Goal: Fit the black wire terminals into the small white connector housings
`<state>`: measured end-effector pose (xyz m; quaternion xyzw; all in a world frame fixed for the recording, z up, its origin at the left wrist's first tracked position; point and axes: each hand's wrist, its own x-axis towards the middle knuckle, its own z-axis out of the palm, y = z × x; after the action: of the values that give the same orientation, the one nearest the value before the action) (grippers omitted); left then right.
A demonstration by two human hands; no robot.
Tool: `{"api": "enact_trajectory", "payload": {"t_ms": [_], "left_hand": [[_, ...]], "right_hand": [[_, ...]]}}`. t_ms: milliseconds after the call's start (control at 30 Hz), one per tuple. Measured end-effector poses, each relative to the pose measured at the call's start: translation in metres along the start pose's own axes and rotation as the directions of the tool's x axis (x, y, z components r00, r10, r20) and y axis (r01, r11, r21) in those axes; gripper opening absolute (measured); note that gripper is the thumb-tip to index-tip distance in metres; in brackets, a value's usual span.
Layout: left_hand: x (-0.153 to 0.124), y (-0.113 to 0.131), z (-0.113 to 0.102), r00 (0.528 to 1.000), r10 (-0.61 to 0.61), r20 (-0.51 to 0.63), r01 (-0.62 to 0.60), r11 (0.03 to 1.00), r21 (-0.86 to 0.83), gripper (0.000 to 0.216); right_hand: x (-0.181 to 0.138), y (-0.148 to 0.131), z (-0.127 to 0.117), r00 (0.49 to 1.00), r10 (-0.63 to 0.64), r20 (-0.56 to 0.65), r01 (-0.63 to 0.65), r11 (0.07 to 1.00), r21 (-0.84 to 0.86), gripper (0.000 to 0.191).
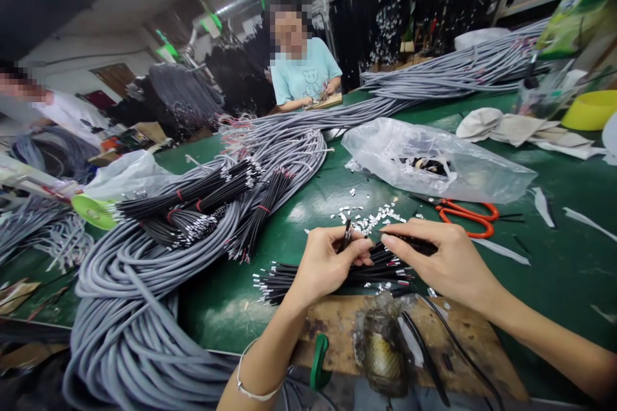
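Observation:
My left hand [324, 264] is closed in a pinch on a short black wire [346, 236] that sticks up between thumb and fingers. My right hand [441, 257] lies beside it, fingers curled over a bundle of short black wires [308, 276] that spreads leftward on the green table [554, 257]. The two hands nearly touch at the fingertips. Small white terminal pieces [371, 217] are scattered just beyond the hands. A wooden board [463, 334] lies under my wrists at the table's near edge.
Thick grey cable coils [135, 308] fill the left side, with black wire bundles [193, 205] on top. Orange-handled scissors [470, 215] and a clear plastic bag [434, 160] lie beyond my right hand. Two other people sit at the far left and far side.

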<state>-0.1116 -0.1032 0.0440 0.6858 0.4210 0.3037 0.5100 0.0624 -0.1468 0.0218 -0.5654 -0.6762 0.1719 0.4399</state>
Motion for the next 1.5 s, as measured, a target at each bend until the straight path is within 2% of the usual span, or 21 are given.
{"api": "enact_trajectory", "payload": {"t_ms": [300, 433, 500, 667, 833, 967, 1100, 1300, 1500], "left_hand": [[0.0, -0.003, 0.002, 1.0, 0.019, 0.003, -0.019, 1.0, 0.015, 0.021], [0.001, -0.006, 0.003, 0.995, 0.045, -0.089, -0.038, 0.997, 0.074, 0.019], [0.001, -0.006, 0.003, 0.991, 0.046, -0.127, -0.04, 0.998, 0.05, 0.02], [-0.001, -0.002, 0.001, 0.999, -0.023, -0.032, 0.021, 0.997, -0.079, 0.016], [-0.002, 0.001, 0.005, 1.0, 0.001, -0.017, -0.002, 0.999, -0.033, 0.016], [-0.001, -0.004, 0.008, 1.0, -0.018, -0.004, 0.017, 0.997, -0.082, 0.013], [-0.001, -0.006, 0.009, 0.999, -0.032, -0.004, 0.032, 0.994, -0.106, 0.013], [-0.002, -0.002, 0.008, 0.996, 0.01, 0.089, -0.006, 0.999, -0.04, 0.016], [-0.002, -0.004, 0.012, 0.998, 0.06, -0.017, -0.059, 0.997, 0.058, 0.013]], "right_hand": [[-0.002, 0.002, 0.0, 0.999, -0.027, 0.043, 0.027, 1.0, -0.003, 0.022], [-0.002, 0.003, -0.001, 0.999, -0.033, 0.027, 0.033, 0.999, -0.017, 0.022], [-0.003, 0.003, -0.001, 0.999, -0.031, 0.023, 0.031, 0.999, -0.012, 0.022], [-0.003, 0.001, -0.001, 0.999, -0.022, 0.027, 0.021, 0.999, 0.047, 0.02], [-0.002, 0.0, 0.0, 0.998, 0.05, -0.035, -0.044, 0.989, 0.142, 0.024], [-0.002, -0.002, 0.0, 0.999, 0.036, 0.023, -0.041, 0.972, 0.232, 0.016], [-0.002, -0.001, 0.001, 0.999, 0.034, 0.023, -0.039, 0.974, 0.221, 0.015], [-0.001, 0.002, 0.003, 1.0, 0.007, 0.012, -0.009, 0.983, 0.184, 0.015], [-0.001, -0.004, 0.0, 0.999, 0.051, -0.013, -0.048, 0.983, 0.179, 0.015]]}}
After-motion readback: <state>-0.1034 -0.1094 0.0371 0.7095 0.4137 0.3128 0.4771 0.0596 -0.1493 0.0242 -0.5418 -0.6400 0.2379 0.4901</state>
